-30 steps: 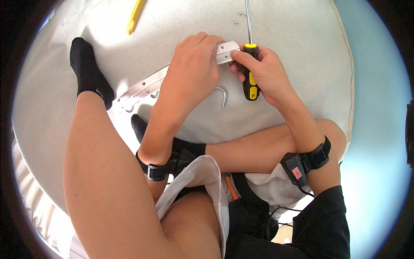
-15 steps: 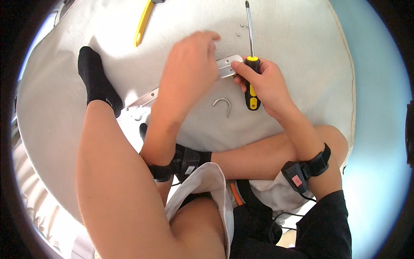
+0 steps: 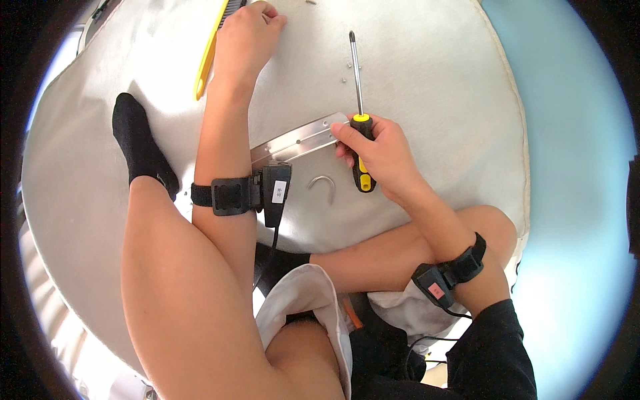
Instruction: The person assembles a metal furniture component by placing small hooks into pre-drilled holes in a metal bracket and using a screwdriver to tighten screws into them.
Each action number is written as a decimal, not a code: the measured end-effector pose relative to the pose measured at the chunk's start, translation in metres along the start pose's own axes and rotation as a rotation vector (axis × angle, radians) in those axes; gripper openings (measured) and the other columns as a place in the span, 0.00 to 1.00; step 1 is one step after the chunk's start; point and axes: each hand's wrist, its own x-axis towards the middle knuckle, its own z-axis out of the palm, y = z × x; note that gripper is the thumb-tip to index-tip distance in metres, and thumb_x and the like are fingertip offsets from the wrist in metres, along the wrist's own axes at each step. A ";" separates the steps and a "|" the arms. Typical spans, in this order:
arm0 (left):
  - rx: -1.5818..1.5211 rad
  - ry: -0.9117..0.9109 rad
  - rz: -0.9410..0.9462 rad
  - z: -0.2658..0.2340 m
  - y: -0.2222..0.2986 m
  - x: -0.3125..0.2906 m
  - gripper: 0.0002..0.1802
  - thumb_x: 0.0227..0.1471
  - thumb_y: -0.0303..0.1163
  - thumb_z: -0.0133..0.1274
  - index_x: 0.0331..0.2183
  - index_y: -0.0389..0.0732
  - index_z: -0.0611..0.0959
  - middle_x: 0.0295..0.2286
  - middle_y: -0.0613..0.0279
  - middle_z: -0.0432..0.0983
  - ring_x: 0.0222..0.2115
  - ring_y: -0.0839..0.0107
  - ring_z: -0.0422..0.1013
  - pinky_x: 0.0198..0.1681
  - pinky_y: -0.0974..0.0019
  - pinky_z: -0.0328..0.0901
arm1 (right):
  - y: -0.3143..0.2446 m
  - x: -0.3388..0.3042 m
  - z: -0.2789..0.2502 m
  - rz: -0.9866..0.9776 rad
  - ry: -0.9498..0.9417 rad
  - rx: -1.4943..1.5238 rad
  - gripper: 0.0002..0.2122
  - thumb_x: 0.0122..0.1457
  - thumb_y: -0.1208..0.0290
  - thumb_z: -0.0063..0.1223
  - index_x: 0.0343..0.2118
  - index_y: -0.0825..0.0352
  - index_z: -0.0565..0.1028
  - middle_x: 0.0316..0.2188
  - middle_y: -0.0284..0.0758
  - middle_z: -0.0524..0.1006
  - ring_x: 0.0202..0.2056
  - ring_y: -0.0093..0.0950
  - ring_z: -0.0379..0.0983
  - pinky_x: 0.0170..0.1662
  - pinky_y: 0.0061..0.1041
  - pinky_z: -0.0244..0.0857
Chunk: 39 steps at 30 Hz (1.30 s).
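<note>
In my right hand (image 3: 383,150) are a screwdriver (image 3: 361,127), black and yellow with its shaft pointing away from me, and the right end of a silver metal strip with holes (image 3: 298,141). My thumb presses on the strip's end. The strip's left part passes behind my left forearm. My left hand (image 3: 248,37) is far forward, fingers curled inward, beside a yellow-handled tool with a dark ridged part (image 3: 208,60). Whatever is between its fingertips, if anything, is hidden. A bent metal hook (image 3: 323,183) lies on the cloth below the strip.
Small screws (image 3: 344,80) lie left of the screwdriver's shaft. Another small piece (image 3: 311,2) is at the top edge. All rests on a pale round cloth surface (image 3: 427,80). My black-socked foot (image 3: 137,137) is at the left, and my bent legs frame the near side.
My left hand has moved from above the metal strip forward and left, to beside the yellow-handled tool. My right hand keeps its hold on the screwdriver and strip; the whole view has shifted slightly.
</note>
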 end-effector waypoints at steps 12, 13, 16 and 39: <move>-0.483 -0.119 0.066 -0.045 0.076 -0.088 0.08 0.51 0.28 0.59 0.35 0.36 0.85 0.29 0.55 0.82 0.29 0.67 0.79 0.35 0.68 0.71 | 0.001 -0.001 -0.002 0.007 0.022 -0.010 0.12 0.59 0.66 0.61 0.37 0.70 0.75 0.23 0.32 0.77 0.23 0.18 0.68 0.29 0.18 0.63; -0.503 -0.119 0.066 -0.050 0.081 -0.100 0.08 0.51 0.27 0.59 0.35 0.36 0.85 0.29 0.55 0.82 0.29 0.67 0.79 0.35 0.69 0.71 | -0.002 -0.002 -0.002 -0.003 0.023 -0.011 0.12 0.59 0.66 0.61 0.37 0.69 0.75 0.23 0.32 0.77 0.23 0.18 0.68 0.29 0.18 0.63; -0.565 -0.127 -0.050 -0.055 0.075 -0.130 0.07 0.50 0.25 0.59 0.35 0.36 0.85 0.29 0.56 0.82 0.28 0.68 0.78 0.34 0.69 0.71 | -0.002 -0.001 -0.001 -0.020 0.026 -0.026 0.12 0.59 0.65 0.60 0.37 0.69 0.75 0.24 0.32 0.77 0.23 0.18 0.69 0.29 0.18 0.63; -0.388 -0.040 0.156 -0.027 0.068 -0.151 0.06 0.42 0.26 0.65 0.28 0.41 0.85 0.25 0.65 0.75 0.28 0.66 0.67 0.37 0.64 0.63 | -0.001 -0.002 -0.001 -0.055 0.009 -0.018 0.11 0.60 0.64 0.59 0.34 0.68 0.75 0.24 0.31 0.77 0.24 0.18 0.69 0.30 0.18 0.63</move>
